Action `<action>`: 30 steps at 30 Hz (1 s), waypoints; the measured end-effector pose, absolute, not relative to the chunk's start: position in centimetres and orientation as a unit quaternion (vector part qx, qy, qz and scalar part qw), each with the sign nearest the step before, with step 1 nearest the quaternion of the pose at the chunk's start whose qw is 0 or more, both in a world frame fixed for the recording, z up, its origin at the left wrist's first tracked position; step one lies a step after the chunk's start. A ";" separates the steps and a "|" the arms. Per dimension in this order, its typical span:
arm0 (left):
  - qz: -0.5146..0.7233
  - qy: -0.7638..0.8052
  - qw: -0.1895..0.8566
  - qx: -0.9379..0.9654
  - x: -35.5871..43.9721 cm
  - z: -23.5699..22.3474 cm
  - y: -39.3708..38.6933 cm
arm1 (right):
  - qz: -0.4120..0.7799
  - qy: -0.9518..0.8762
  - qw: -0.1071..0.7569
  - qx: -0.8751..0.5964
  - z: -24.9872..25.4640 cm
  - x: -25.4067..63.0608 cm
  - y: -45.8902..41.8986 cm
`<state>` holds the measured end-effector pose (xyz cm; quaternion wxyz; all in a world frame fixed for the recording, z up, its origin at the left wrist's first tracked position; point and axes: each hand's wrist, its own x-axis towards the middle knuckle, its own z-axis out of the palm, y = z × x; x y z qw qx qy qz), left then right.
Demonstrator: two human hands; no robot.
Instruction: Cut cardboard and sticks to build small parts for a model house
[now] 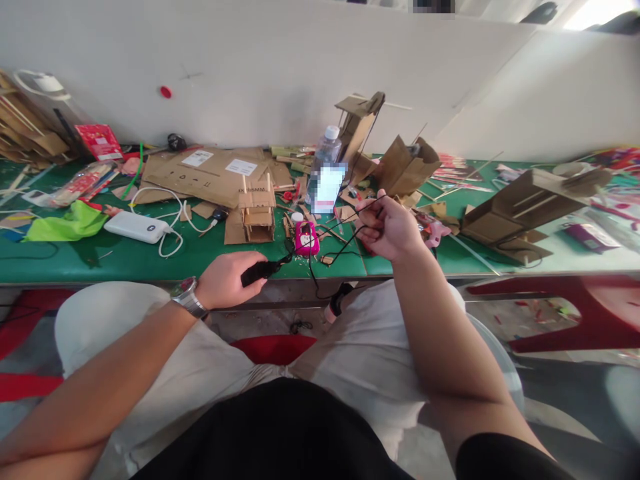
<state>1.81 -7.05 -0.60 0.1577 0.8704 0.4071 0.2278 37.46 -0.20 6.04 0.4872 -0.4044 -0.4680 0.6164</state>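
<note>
Left fingers point(255, 263) clamped round a black handle point(257, 272), lower centre; right hand's fingers point(373, 217) curled together on its black cord point(345, 219), right of centre! Beyond, a pink case point(307, 239) on the green table point(200, 259), mid-frame.

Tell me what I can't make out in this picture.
All in the head view:
- Black object in the left hand: one end hidden by the hand.
- Phone screen: blurred by pixel blocks.
- Bottle's lower front: hidden behind the phone.
- Print on the white labels: too small.
- Cardboard pieces at far left: cut off by the edge.
</note>
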 end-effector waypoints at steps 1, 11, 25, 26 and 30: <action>0.227 0.413 0.156 0.868 1.8 -0.6 -7.0 | 0.615 -0.466 0.494 -0.401 6.1 37.5 -0.2; 0.247 0.447 0.175 0.842 1.7 -0.6 -6.7 | 0.605 -0.460 0.529 -0.378 6.9 38.4 -0.3; 0.389 0.373 0.600 0.591 1.1 0.4 -6.5 | 0.565 -0.460 0.571 -0.378 7.7 39.6 -0.2; 0.389 0.356 0.610 0.591 1.1 0.5 -6.6 | 0.565 -0.456 0.575 -0.376 7.8 39.6 -0.3; 0.416 0.306 0.634 0.575 1.1 0.5 -6.7 | 0.579 -0.407 0.601 -0.372 8.2 39.7 -0.5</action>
